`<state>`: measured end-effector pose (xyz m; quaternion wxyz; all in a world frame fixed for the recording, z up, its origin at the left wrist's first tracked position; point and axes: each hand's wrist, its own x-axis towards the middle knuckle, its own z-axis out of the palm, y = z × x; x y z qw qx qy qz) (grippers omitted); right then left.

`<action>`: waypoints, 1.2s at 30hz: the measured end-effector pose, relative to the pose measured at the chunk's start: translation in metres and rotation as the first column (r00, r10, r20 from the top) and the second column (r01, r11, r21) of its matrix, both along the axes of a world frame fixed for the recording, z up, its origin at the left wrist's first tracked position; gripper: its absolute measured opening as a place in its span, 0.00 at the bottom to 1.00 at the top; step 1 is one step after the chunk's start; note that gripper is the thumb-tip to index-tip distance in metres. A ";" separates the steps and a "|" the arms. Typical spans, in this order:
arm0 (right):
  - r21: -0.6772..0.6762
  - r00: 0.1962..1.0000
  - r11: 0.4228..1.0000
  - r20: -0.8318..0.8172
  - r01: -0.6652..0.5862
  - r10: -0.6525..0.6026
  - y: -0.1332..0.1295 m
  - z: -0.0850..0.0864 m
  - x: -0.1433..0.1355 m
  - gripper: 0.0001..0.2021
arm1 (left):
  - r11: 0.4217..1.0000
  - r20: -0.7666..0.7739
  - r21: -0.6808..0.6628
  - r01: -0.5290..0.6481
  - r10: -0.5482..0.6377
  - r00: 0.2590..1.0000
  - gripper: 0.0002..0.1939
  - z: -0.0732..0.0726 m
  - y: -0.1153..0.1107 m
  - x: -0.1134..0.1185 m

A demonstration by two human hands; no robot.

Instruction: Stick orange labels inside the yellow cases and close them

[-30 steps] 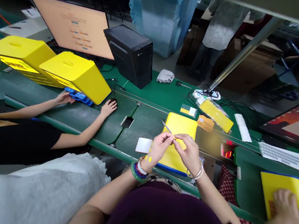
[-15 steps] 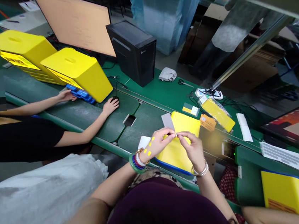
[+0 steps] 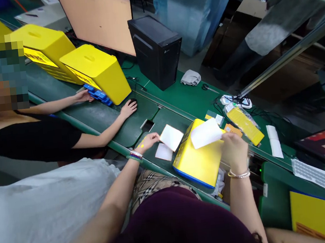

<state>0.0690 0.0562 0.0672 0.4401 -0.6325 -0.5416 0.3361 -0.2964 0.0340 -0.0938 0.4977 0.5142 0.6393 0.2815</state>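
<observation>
A yellow box with a blue bottom edge (image 3: 200, 166) stands on the green line in front of me. My left hand (image 3: 150, 141) is left of it, fingers pinched on the corner of a white square card (image 3: 171, 137). Another white piece (image 3: 164, 152) lies just below that card. My right hand (image 3: 235, 146), blurred, is closed on the edge of a white sheet (image 3: 206, 133), which is over the top of the yellow box.
At the left a person's hand (image 3: 128, 108) rests on a black mouse, beside yellow boxes (image 3: 96, 72). A black computer case (image 3: 158, 52), scissors (image 3: 209, 88), yellow strips (image 3: 246, 126) and a keyboard (image 3: 317, 176) lie beyond and right.
My hands, together over the yellow box before, have moved apart, left and right. Each now has a white piece in its fingers. The view has shifted slightly.
</observation>
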 end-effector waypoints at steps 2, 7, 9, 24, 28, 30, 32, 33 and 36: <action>0.002 0.996 0.998 -0.053 0.065 -0.065 -0.004 -0.004 0.010 0.14 | 0.997 -0.073 -0.074 -0.005 0.000 0.997 0.09 -0.030 -0.017 -0.008; 0.006 0.967 0.982 -0.171 0.191 -0.187 -0.012 -0.007 0.022 0.15 | 0.962 -0.278 -0.274 0.008 -0.087 0.957 0.07 -0.073 -0.054 -0.008; 0.009 0.964 0.979 -0.179 0.202 -0.197 -0.014 -0.005 0.023 0.14 | 0.949 -0.361 -0.315 0.011 -0.130 0.923 0.07 -0.080 -0.061 -0.004; 0.004 0.973 0.987 -0.170 0.162 -0.159 -0.024 0.006 0.012 0.15 | 0.702 -0.773 -0.095 0.706 -0.499 0.393 0.52 -0.085 -0.036 0.054; -0.010 0.964 0.986 -0.208 0.164 -0.163 -0.028 0.007 0.011 0.14 | 0.730 -0.769 -0.079 0.679 -0.478 0.424 0.49 -0.084 -0.027 0.037; -0.007 0.965 0.988 -0.213 0.155 -0.153 -0.029 0.007 0.009 0.13 | 0.764 -0.745 -0.081 0.641 -0.474 0.470 0.51 -0.082 -0.024 0.027; -0.004 0.967 0.989 -0.209 0.148 -0.145 -0.031 0.011 0.006 0.14 | 0.798 -0.697 -0.105 0.594 -0.485 0.528 0.56 -0.077 -0.020 0.017; 0.002 0.970 0.990 -0.201 0.144 -0.140 -0.032 0.014 0.003 0.14 | 0.816 -0.664 -0.122 0.566 -0.491 0.564 0.58 -0.072 -0.017 0.014; 0.076 0.991 0.990 -0.075 0.120 -0.114 -0.036 0.026 -0.008 0.14 | 0.900 -0.538 -0.081 0.428 -0.401 0.742 0.56 -0.040 -0.007 0.019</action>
